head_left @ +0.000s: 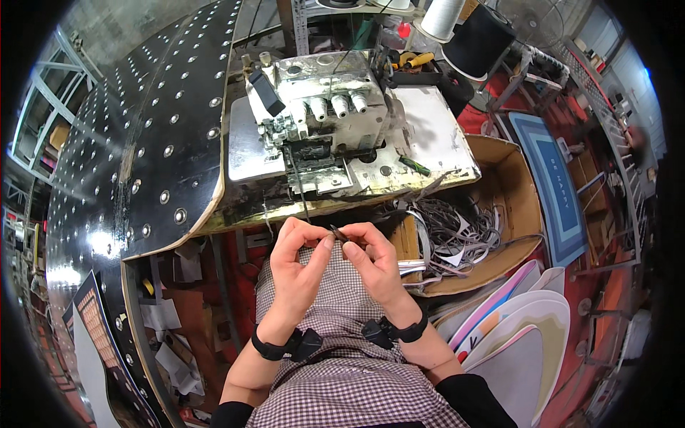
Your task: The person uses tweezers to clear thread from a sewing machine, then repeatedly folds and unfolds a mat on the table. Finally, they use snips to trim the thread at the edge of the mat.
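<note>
two bare hands meet just below the front edge of a sewing table, over a checked-cloth lap. the left hand (296, 260) and the right hand (374, 260) each pinch, fingertips closed, one small dark strip (338, 233) held between them. each wrist wears one black band. on the table sits one worn white overlock machine (321, 118) with three pale knobs. behind it stand two thread cones, one white (440, 18), one black (477, 41). to the right, one open cardboard box (510, 200) of grey strap offcuts sits close beside the right hand. a studded black panel (150, 143) closes the left side, leaving the hands little room.
</note>
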`<state>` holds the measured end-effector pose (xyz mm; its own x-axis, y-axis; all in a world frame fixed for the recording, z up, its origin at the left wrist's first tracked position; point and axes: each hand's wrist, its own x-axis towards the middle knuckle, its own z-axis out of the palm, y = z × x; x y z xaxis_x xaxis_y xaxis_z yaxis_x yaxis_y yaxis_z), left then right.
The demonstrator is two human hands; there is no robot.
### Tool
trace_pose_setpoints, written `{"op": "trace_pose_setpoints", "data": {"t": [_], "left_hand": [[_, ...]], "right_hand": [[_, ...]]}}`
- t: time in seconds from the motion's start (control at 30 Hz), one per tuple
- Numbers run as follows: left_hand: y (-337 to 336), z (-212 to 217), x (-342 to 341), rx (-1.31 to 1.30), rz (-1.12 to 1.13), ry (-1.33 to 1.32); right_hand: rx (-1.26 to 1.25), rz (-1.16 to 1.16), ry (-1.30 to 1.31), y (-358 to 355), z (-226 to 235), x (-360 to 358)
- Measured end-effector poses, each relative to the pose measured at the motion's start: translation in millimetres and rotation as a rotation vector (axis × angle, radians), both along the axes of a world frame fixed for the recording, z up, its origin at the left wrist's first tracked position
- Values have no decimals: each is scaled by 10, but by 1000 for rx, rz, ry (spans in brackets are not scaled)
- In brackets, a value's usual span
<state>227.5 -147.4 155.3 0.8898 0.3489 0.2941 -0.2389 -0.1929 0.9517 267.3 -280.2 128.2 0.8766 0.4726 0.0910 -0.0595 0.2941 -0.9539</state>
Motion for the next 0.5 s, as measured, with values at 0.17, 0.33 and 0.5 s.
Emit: {"op": "trace_pose_setpoints", "data": {"t": [0.17, 0.33, 0.5], "left_hand": [[-85, -16, 33, -104, -3, 55], [-167, -51, 134, 57, -132, 114], [-415, -134, 313, 168, -191, 110]], "right_hand": [[28, -27, 18, -56, -34, 0], [146, -112, 192, -263, -95, -5], [260, -222, 416, -514, -376, -57]]}}
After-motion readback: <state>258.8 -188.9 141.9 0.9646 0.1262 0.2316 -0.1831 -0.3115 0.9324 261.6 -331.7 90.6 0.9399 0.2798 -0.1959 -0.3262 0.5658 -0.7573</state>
